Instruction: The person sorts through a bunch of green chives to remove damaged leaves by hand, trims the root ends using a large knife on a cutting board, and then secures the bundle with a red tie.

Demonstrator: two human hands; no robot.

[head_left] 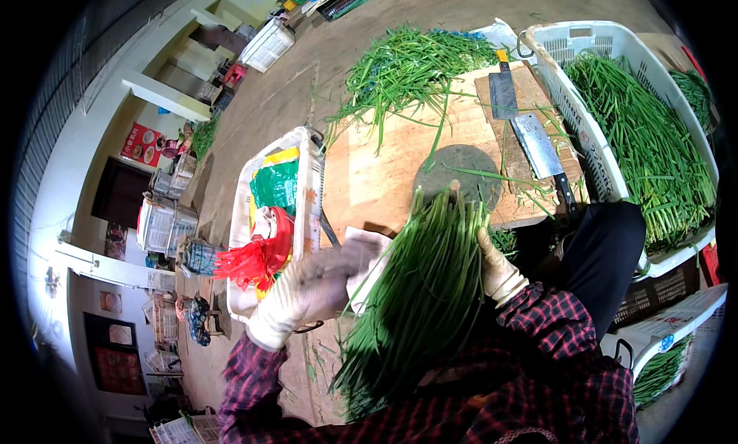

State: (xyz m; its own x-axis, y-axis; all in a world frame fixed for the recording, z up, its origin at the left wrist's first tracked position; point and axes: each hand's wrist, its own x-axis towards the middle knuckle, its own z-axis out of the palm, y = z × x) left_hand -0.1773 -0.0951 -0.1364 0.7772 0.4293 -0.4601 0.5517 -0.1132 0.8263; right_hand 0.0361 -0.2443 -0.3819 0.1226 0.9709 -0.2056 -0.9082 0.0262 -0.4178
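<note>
A large bunch of garlic chives lies in front of me, its pale ends resting toward a round dark slab. My right hand, in a whitish glove, grips the bunch along its right side. My gloved left hand is just left of the bunch, its fingers smeared by motion. A pale pinkish sheet or cloth shows between the left hand and the chives; whether the hand holds it I cannot tell. Two cleavers lie on the board at the right, one with a yellow handle, one with a black handle.
The wooden table carries a pile of loose chives at its far side. To the left, a white crate holds a green package and red ties. On the right stands a white crate full of chives, with another crate below.
</note>
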